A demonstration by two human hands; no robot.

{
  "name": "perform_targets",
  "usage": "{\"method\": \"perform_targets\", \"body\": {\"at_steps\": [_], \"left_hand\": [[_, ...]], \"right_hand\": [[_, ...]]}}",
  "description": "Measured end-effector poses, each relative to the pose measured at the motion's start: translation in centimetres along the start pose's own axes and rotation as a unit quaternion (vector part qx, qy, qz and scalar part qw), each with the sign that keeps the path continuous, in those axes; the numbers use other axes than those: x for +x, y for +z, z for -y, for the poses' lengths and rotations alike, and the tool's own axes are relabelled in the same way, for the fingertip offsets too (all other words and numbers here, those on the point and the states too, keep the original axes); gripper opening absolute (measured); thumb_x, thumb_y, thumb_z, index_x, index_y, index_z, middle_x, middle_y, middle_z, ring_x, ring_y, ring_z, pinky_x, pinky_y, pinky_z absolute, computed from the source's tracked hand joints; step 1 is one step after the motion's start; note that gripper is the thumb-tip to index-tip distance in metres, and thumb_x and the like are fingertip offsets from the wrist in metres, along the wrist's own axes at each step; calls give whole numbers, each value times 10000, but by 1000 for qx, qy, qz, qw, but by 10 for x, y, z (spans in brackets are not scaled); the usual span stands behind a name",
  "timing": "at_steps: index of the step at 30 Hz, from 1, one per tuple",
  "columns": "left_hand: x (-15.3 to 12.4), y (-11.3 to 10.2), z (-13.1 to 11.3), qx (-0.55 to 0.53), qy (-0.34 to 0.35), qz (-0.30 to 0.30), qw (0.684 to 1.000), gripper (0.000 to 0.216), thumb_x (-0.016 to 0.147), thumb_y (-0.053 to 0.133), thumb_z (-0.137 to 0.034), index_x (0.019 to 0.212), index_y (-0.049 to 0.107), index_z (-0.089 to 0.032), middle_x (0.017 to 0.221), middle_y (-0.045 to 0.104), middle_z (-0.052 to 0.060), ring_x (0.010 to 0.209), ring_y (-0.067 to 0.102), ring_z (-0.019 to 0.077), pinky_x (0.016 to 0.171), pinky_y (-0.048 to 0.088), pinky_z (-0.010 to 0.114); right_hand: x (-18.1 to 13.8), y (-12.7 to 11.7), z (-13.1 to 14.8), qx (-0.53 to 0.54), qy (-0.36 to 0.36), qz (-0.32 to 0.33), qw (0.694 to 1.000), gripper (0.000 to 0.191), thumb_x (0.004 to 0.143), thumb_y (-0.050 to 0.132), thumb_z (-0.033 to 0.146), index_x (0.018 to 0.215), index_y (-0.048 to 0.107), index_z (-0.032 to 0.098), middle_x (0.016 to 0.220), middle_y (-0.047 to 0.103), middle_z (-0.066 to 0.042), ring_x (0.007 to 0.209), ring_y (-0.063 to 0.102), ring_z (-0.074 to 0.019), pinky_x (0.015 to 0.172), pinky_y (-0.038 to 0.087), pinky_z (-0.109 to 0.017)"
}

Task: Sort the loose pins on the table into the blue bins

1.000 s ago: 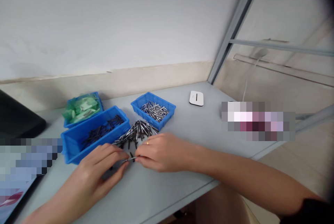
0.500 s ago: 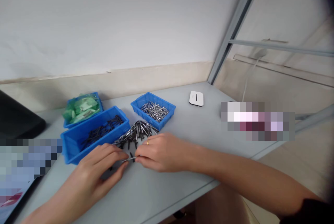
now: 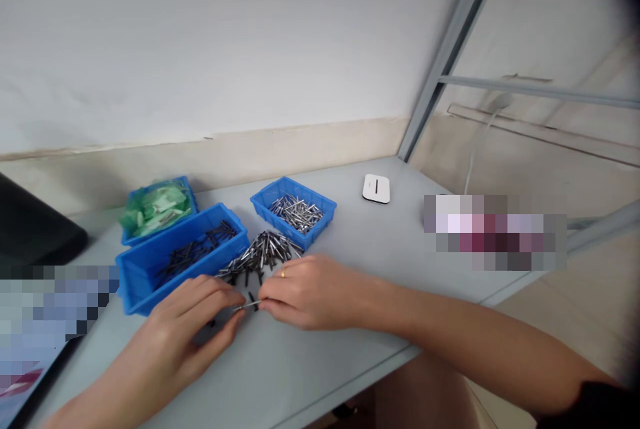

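Over the grey table, my left hand and my right hand face each other with fingertips pinched together. Between them runs a thin metal pin; each hand grips one end. Whether a second piece joins it inside the fingers is hidden. Just beyond my fingers lies a pile of silver-and-black pins, with a few dark pieces strayed towards my hands. A long blue bin with black slender pieces stands behind my left hand. Silver pins fill part of another blue bin farther back.
A third blue bin at the back left holds green plastic packaging. A white box-like device sits at the back right. At the left edge are a dark object and a blurred-out screen. A metal frame post rises on the right.
Almost nothing differs. Both hands keep their pinch on the pin, with only a very slight shift at the fingertips.
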State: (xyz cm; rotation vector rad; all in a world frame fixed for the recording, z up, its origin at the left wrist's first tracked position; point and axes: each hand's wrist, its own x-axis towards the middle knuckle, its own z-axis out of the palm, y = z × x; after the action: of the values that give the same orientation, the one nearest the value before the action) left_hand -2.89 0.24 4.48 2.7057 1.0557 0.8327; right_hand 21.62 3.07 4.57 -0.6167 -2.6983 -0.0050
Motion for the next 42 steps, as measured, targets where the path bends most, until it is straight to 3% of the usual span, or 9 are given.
{"method": "perform_targets", "body": {"at_steps": [13,22,34,42], "left_hand": [[-1,1,-1,-4,1,-3,1000,115,988,562,-330,1006,665,-282,916,718,-10,815,679,165,729,540,261],[-1,1,-5,-29,-42,-6,999,156,977,583,-393,969,689,-280,903,715,13,821,673,183,732,548,276],[1,-2,-5,-5,-14,-1,1000,126,970,588,-360,977,680,-274,902,719,-9,807,681,163,727,549,250],[0,1,-4,-21,-31,-2,999,126,985,570,-366,987,669,-287,916,708,-4,824,670,172,740,538,270]], "right_hand": [[0,-1,0,6,9,5,1000,315,1064,396,335,934,625,162,824,720,-14,737,648,-138,580,335,-296],[1,-3,0,5,8,13,1000,312,1063,399,331,933,626,161,828,722,-17,749,661,-145,588,361,-298],[1,-2,0,-2,10,10,1000,320,1068,386,329,919,616,166,803,711,-16,735,647,-140,577,337,-291],[0,-3,0,4,6,9,1000,308,1065,392,321,927,617,163,812,714,-20,732,654,-142,585,358,-292]]}}
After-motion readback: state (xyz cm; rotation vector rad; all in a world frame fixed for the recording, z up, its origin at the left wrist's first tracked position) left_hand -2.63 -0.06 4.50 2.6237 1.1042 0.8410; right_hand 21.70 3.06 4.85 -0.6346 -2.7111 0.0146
